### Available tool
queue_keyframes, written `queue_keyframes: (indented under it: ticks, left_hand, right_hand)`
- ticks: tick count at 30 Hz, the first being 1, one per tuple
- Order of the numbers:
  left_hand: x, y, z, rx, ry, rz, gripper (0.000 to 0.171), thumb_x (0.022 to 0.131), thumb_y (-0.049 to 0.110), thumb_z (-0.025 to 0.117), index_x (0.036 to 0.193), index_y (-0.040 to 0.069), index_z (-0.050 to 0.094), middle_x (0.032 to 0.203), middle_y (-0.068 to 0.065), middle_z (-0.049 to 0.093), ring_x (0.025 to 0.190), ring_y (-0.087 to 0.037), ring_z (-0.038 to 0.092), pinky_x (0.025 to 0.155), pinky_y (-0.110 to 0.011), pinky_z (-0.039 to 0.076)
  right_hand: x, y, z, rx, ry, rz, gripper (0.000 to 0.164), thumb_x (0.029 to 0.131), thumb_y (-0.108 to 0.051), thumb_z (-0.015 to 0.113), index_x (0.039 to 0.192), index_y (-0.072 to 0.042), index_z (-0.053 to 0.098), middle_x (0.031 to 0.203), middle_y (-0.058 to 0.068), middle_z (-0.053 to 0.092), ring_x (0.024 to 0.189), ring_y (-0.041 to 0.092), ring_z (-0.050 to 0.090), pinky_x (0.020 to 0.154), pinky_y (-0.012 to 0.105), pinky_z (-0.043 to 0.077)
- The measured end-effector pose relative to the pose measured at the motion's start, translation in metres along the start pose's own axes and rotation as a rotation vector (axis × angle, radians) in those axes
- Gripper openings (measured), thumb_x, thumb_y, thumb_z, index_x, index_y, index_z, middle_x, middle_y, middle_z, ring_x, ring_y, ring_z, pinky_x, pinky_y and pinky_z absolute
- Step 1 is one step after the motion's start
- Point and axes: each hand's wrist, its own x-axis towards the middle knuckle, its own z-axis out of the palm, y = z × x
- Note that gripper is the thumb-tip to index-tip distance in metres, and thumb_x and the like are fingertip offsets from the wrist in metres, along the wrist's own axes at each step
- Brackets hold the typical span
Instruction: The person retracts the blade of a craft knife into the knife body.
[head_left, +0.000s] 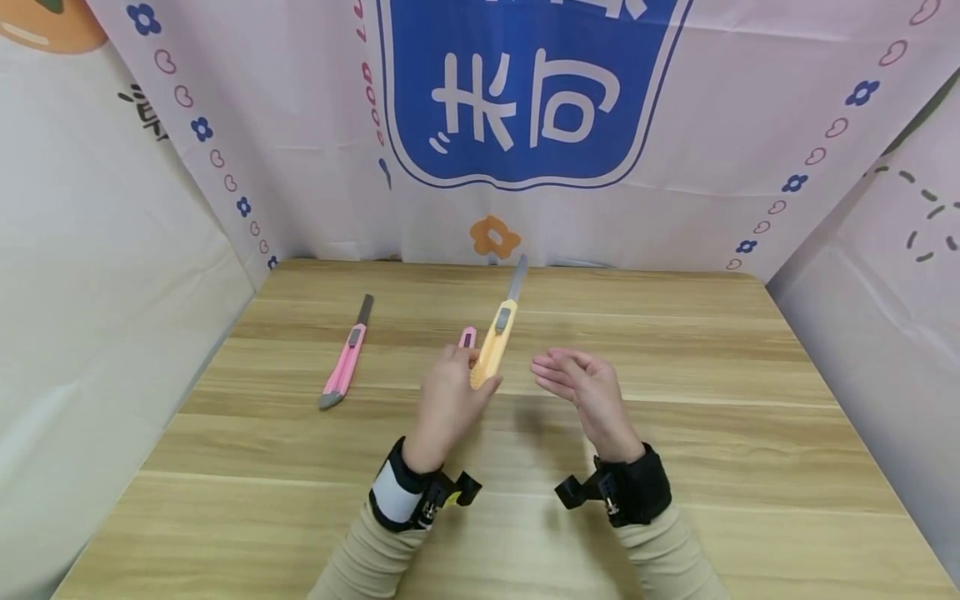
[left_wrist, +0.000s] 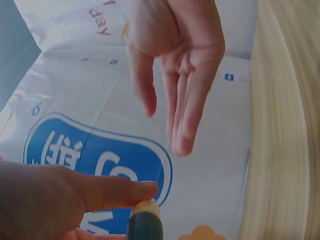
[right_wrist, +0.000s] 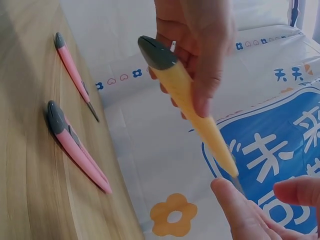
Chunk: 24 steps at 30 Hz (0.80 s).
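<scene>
My left hand (head_left: 450, 396) pinches a yellow utility knife (head_left: 494, 343) between thumb and fingers above the table. Its long blade (head_left: 518, 279) is slid out and points away from me. In the right wrist view the dark grey end cap of the yellow utility knife (right_wrist: 192, 107) juts out past the left hand. To the right, my right hand (head_left: 585, 392) is raised with straight fingers and holds nothing; in the right wrist view its fingertips overlap the area by the blade. A pink utility knife (head_left: 467, 337) lies beyond the left hand, which partly hides it.
Another pink utility knife (head_left: 347, 362) lies at the left on the wooden table (head_left: 712, 400), blade out and pointing away. A printed cloth (head_left: 322, 200) hangs along the table's back edge. Pale cloth sides (head_left: 90, 292) stand at left and right.
</scene>
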Motion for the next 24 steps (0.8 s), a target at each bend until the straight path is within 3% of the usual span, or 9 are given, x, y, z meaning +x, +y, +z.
queue_keyframes:
  ticks: [6, 12, 18, 24]
  left_hand:
    - [-0.007, 0.012, 0.008, -0.016, 0.05, 0.102, 0.039, 0.076, 0.026, 0.081, 0.101, -0.002, 0.068, 0.094, -0.013, 0.067, 0.077, -0.022, 0.064, 0.063, -0.031, 0.055]
    - [-0.012, 0.019, 0.015, -0.023, 0.099, 0.157, 0.037, 0.074, 0.027, 0.082, 0.095, -0.001, 0.068, 0.09, -0.012, 0.066, 0.073, -0.019, 0.062, 0.059, -0.027, 0.053]
    - [-0.015, 0.022, 0.021, -0.023, 0.11, 0.164, 0.039, 0.071, 0.026, 0.085, 0.095, -0.001, 0.069, 0.088, -0.011, 0.064, 0.072, -0.018, 0.06, 0.055, -0.025, 0.051]
    - [-0.017, 0.027, 0.024, -0.069, 0.083, 0.147, 0.045, 0.075, 0.028, 0.083, 0.104, -0.002, 0.068, 0.092, -0.012, 0.062, 0.083, -0.02, 0.056, 0.067, -0.028, 0.052]
  right_hand:
    - [0.0, 0.002, 0.005, 0.021, -0.01, 0.006, 0.034, 0.098, -0.014, 0.055, 0.122, 0.009, 0.054, 0.094, 0.001, 0.076, 0.092, 0.013, 0.074, 0.086, 0.028, 0.061]
    - [0.0, 0.004, 0.01, -0.01, -0.032, -0.005, 0.036, 0.097, -0.01, 0.056, 0.124, 0.014, 0.053, 0.087, -0.006, 0.073, 0.084, 0.008, 0.072, 0.08, 0.024, 0.062]
    - [0.0, 0.005, 0.012, -0.029, -0.014, 0.014, 0.037, 0.096, -0.006, 0.056, 0.125, 0.016, 0.051, 0.088, -0.006, 0.07, 0.079, 0.004, 0.071, 0.073, 0.02, 0.061]
    - [-0.001, 0.004, 0.01, -0.036, 0.012, 0.018, 0.039, 0.093, 0.0, 0.056, 0.128, 0.016, 0.049, 0.088, -0.004, 0.073, 0.076, 0.002, 0.07, 0.069, 0.018, 0.061]
